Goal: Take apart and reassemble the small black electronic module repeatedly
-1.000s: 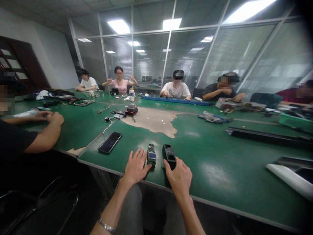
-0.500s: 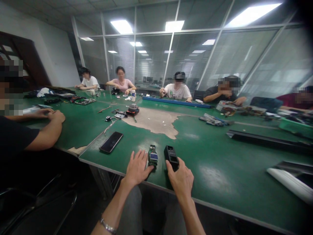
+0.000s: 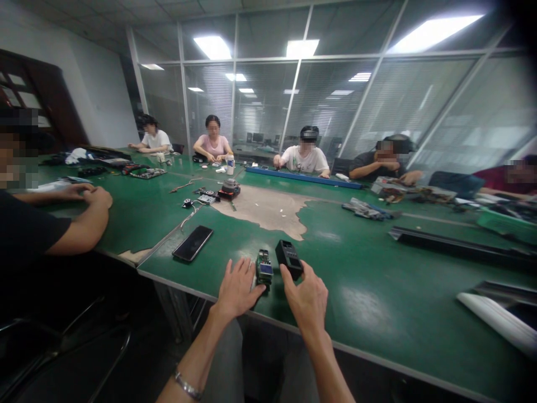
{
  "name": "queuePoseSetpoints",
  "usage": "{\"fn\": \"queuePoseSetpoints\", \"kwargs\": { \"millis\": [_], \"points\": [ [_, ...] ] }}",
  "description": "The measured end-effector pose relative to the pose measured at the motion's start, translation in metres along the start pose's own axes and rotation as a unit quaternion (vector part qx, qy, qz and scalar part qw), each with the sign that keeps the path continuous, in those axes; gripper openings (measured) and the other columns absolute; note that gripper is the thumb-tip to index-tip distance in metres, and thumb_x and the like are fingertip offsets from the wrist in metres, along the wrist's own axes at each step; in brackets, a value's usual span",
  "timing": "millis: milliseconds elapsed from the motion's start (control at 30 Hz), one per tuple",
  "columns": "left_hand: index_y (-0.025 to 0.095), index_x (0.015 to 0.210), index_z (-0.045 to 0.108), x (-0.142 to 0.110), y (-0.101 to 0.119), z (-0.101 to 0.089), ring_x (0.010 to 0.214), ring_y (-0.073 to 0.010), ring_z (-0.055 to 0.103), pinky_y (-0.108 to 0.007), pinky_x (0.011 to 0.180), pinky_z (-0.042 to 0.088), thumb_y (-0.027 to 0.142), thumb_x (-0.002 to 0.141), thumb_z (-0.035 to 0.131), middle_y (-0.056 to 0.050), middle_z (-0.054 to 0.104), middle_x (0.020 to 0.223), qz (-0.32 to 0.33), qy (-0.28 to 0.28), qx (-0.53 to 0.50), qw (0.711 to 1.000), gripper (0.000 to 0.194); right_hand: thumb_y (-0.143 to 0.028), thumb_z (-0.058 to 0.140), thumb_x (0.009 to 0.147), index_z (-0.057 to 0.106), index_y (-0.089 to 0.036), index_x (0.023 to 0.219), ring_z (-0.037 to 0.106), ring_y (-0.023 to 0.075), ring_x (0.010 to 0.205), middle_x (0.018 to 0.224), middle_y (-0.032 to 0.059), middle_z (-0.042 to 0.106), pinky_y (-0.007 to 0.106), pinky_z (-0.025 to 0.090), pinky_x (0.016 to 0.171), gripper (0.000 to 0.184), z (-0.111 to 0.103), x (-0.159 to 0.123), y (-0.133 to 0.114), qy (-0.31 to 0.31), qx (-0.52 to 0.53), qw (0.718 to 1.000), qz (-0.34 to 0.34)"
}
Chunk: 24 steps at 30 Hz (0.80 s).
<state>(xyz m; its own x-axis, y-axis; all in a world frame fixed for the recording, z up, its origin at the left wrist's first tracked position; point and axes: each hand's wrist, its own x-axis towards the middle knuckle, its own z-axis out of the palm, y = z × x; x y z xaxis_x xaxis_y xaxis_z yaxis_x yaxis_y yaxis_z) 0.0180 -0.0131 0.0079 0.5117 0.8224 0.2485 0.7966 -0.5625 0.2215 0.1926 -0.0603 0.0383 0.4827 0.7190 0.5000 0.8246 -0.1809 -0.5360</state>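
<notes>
Board (image 3: 264,270) bare on surface (image 3: 356,252), near edge, outside case (image 3: 289,260); two pieces apart, nothing joined so far. Our left hand (image 3: 238,288) open, fingers spread beside board, thumb at its near end (contact, we cannot tell). Our right hand (image 3: 309,296) clamped on case, just right of board; whether lifted, we cannot tell. Phone (image 3: 193,243) lies left, bottle (image 3: 230,164) upright farther off.

The person has a silver bracelet (image 3: 187,386) on the left wrist — grey trousers (image 3: 229,358) too — and bare forearms.
</notes>
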Motion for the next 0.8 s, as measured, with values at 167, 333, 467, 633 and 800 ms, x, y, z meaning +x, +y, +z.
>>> {"fn": "queuePoseSetpoints", "kwargs": {
  "millis": [167, 333, 467, 633, 800],
  "points": [
    [0.02, 0.145, 0.045, -0.001, 0.0, -0.001, 0.144, -0.0317, 0.029, -0.057, 0.119, 0.015, 0.056, 0.097, 0.041, -0.012, 0.04, 0.154, 0.002, 0.01, 0.001, 1.0, 0.06, -0.057, 0.053, 0.086, 0.061, -0.017, 0.116, 0.063, 0.0279, 0.1, 0.106, 0.0121, 0.071, 0.038, 0.036, 0.092, 0.051, 0.005, -0.005, -0.025, -0.02, 0.003, 1.0, -0.02],
    [0.022, 0.147, 0.043, -0.001, 0.001, -0.003, 0.144, -0.0321, 0.029, -0.058, 0.118, 0.016, 0.055, 0.098, 0.039, -0.011, 0.039, 0.155, 0.004, 0.004, -0.001, 1.0, 0.059, -0.054, 0.053, 0.088, 0.06, -0.015, 0.118, 0.065, 0.0273, 0.098, 0.102, 0.0129, 0.072, 0.039, 0.034, 0.095, 0.05, 0.01, -0.011, -0.042, -0.046, -0.013, 0.999, -0.021],
    [0.019, 0.15, 0.038, -0.001, 0.0, -0.002, 0.145, -0.0319, 0.028, -0.058, 0.119, 0.016, 0.051, 0.097, 0.041, -0.011, 0.038, 0.156, 0.002, -0.004, 0.002, 1.0, 0.062, -0.053, 0.052, 0.089, 0.061, -0.016, 0.114, 0.066, 0.0272, 0.098, 0.098, 0.0119, 0.073, 0.041, 0.031, 0.1, 0.046, 0.013, -0.012, -0.05, -0.037, -0.04, 0.998, -0.034],
    [0.018, 0.149, 0.039, 0.0, -0.001, 0.0, 0.145, -0.0309, 0.029, -0.056, 0.119, 0.015, 0.042, 0.094, 0.044, -0.011, 0.038, 0.156, 0.001, -0.002, 0.0, 1.0, 0.06, -0.051, 0.052, 0.089, 0.062, -0.018, 0.107, 0.066, 0.0273, 0.093, 0.09, 0.0102, 0.073, 0.043, 0.029, 0.102, 0.039, 0.018, -0.014, -0.055, -0.045, -0.068, 0.996, -0.036],
    [0.013, 0.147, 0.041, 0.0, -0.001, 0.0, 0.145, -0.0297, 0.028, -0.054, 0.12, 0.014, 0.039, 0.093, 0.042, -0.012, 0.037, 0.156, 0.003, 0.0, -0.005, 1.0, 0.061, -0.049, 0.052, 0.089, 0.06, -0.017, 0.113, 0.066, 0.0272, 0.095, 0.093, 0.0116, 0.073, 0.044, 0.028, 0.103, 0.041, 0.022, -0.025, -0.05, -0.05, -0.084, 0.994, -0.039]
  ]
}}
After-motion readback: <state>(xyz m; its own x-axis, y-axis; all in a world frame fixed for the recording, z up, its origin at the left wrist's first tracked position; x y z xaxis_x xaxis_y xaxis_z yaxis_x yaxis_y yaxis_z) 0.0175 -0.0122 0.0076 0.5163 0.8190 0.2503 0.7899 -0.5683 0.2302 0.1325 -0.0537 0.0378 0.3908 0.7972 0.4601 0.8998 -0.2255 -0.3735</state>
